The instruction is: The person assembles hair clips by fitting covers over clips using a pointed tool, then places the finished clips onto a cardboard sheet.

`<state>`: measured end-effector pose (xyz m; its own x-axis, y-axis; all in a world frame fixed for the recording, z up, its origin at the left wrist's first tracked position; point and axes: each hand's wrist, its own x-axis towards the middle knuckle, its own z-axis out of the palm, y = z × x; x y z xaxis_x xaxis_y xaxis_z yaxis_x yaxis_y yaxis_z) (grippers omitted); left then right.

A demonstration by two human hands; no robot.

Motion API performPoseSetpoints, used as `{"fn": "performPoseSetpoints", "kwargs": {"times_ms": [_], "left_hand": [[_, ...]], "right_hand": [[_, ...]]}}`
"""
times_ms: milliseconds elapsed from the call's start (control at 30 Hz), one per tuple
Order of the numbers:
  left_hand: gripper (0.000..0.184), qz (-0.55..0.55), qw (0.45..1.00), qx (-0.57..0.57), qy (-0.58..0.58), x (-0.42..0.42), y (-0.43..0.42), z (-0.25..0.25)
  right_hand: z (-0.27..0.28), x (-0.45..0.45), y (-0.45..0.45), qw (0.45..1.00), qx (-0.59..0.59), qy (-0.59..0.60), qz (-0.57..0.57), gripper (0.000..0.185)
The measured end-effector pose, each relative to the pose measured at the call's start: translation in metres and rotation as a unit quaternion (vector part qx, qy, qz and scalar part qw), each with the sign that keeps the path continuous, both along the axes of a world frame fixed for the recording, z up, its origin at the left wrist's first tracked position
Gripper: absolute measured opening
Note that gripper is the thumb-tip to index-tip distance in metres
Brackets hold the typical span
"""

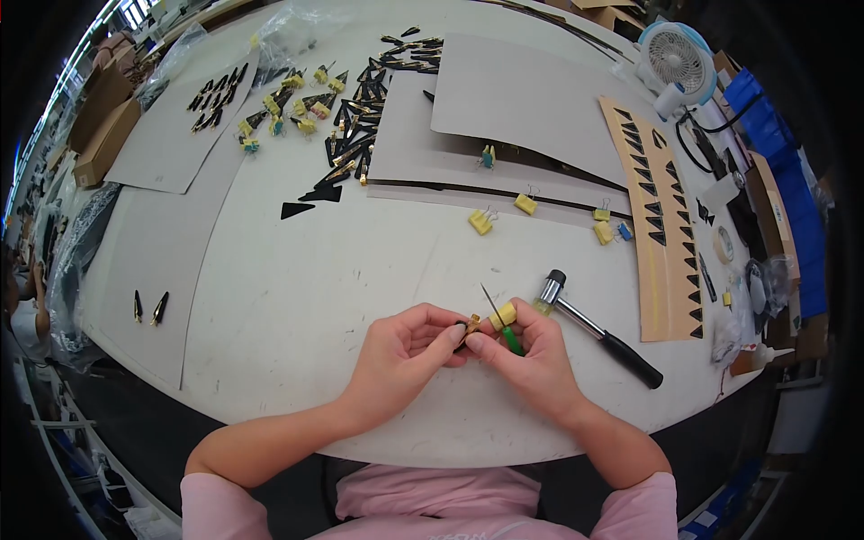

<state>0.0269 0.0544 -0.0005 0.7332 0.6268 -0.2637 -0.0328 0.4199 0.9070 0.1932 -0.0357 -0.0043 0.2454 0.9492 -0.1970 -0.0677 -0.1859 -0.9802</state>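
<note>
My left hand (pixel 409 346) is closed on a small black piece with a gold metal fitting (pixel 474 322), pinched between thumb and fingers. Most of that piece is hidden by the fingertips. My right hand (pixel 535 364) is closed round the green handle of an awl-like tool (pixel 513 340), its thin dark tip pointing up and away. The right fingertips meet the gold fitting. Something yellow (pixel 504 315) sits at the right index finger; whether it is a wrap or a clip I cannot make out. Just beyond this hand lies a hammer (pixel 594 324) with a black grip.
Yellow binder clips (pixel 483 221) lie ahead, near grey boards (pixel 513 90). Many black pieces with gold ends (pixel 360 117) are heaped at the back. Black triangles line a tan strip (pixel 639 270) at right. Two finished-looking pointed pieces (pixel 159 309) lie left. A fan (pixel 677 58) stands back right.
</note>
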Motion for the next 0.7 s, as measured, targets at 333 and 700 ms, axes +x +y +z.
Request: {"fn": "performPoseSetpoints", "kwargs": {"times_ms": [333, 700], "left_hand": [[0.022, 0.019, 0.998, 0.064, -0.004, 0.001, -0.005, -0.001], [0.02, -0.013, 0.995, 0.097, 0.036, -0.001, -0.003, 0.002]], "right_hand": [[0.003, 0.0, 0.0, 1.0, -0.002, 0.021, 0.009, 0.017], [0.018, 0.007, -0.015, 0.997, 0.013, -0.062, -0.035, 0.015]]}}
